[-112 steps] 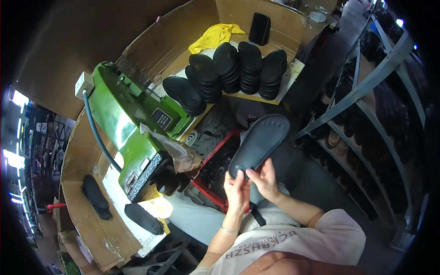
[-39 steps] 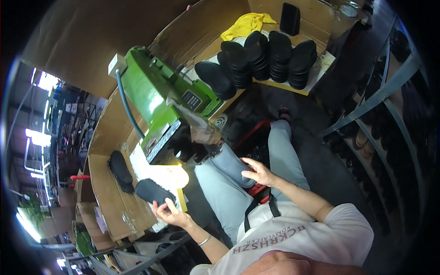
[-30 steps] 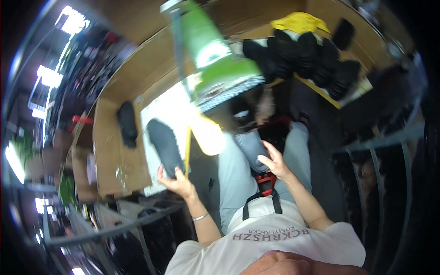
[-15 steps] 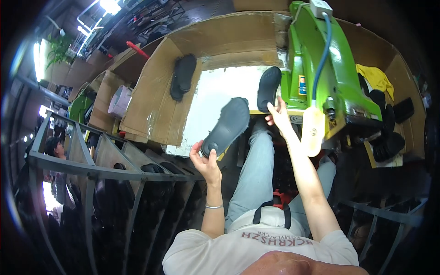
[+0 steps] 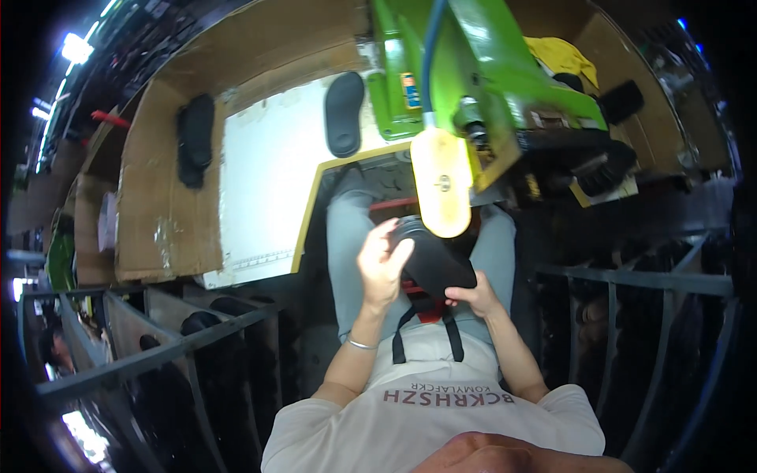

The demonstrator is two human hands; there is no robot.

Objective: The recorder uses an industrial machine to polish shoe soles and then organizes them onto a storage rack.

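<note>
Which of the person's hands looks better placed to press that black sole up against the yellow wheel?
Probably the left hand: it wraps the black sole near its upper end, right under the yellow wheel. The right hand only props the lower end.

Your middle is lit pretty well, with the white sheet on the surface (image 5: 268,169) and the pale yellow pad (image 5: 441,185) nearly blown out by glare. Ceiling lamps (image 5: 75,49) flare upper left, everything past the racks sinks into murky shadow. Heavy fisheye bends the edges into a black rim, slightly soft there.
</note>
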